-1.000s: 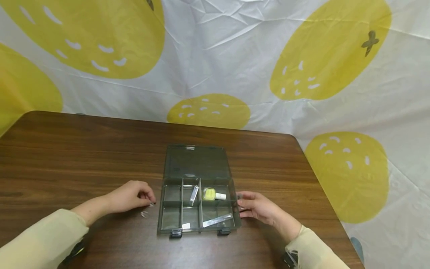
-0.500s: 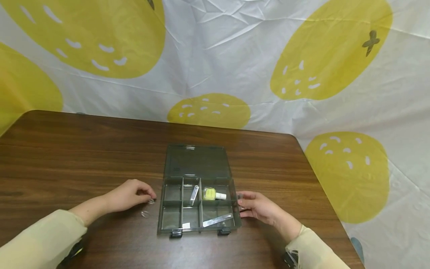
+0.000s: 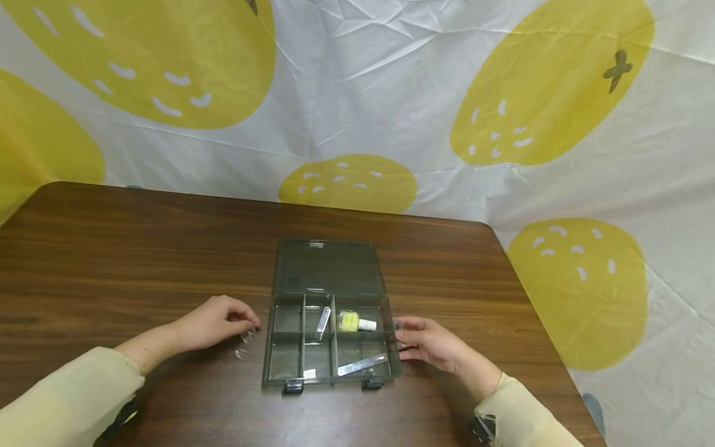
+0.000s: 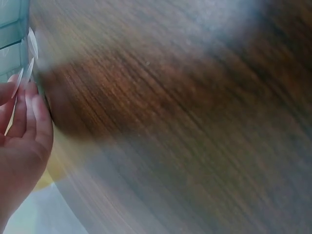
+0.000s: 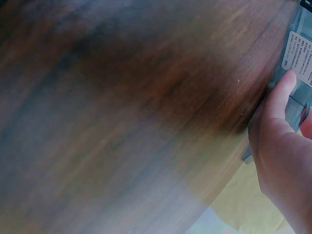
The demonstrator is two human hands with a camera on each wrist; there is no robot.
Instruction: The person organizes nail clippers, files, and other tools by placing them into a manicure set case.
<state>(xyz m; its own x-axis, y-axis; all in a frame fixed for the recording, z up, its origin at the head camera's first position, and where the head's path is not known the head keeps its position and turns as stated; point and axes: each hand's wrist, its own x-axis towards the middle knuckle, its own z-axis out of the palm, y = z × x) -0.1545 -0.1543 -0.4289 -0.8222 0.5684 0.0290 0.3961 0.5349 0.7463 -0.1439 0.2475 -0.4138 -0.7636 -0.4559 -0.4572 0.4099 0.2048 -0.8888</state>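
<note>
My left hand (image 3: 212,323) pinches a clear false nail (image 4: 18,82) between thumb and fingers, just left of the open compartment box (image 3: 334,357). Two more clear false nails lie close by; the nearer one (image 3: 241,354) shows on the table below the fingertips. At the box's right side, my right hand (image 3: 432,347) holds the wall, with a finger along its printed label (image 5: 298,56). Inside the box are a bottle of yellow nail polish (image 3: 349,321), a nail clipper (image 3: 323,323) and a flat silvery bar like a nail file (image 3: 362,365).
The box's dark see-through lid (image 3: 329,267) lies folded back, away from me. Two latches, one of them the left latch (image 3: 293,387), stick out at the front edge. A fruit-print cloth (image 3: 357,93) hangs behind the wooden table (image 3: 139,248).
My left hand has risen slightly and moved a little away from me, with the pinched false nail showing more below its fingertips. The right hand and the box have stayed put.
</note>
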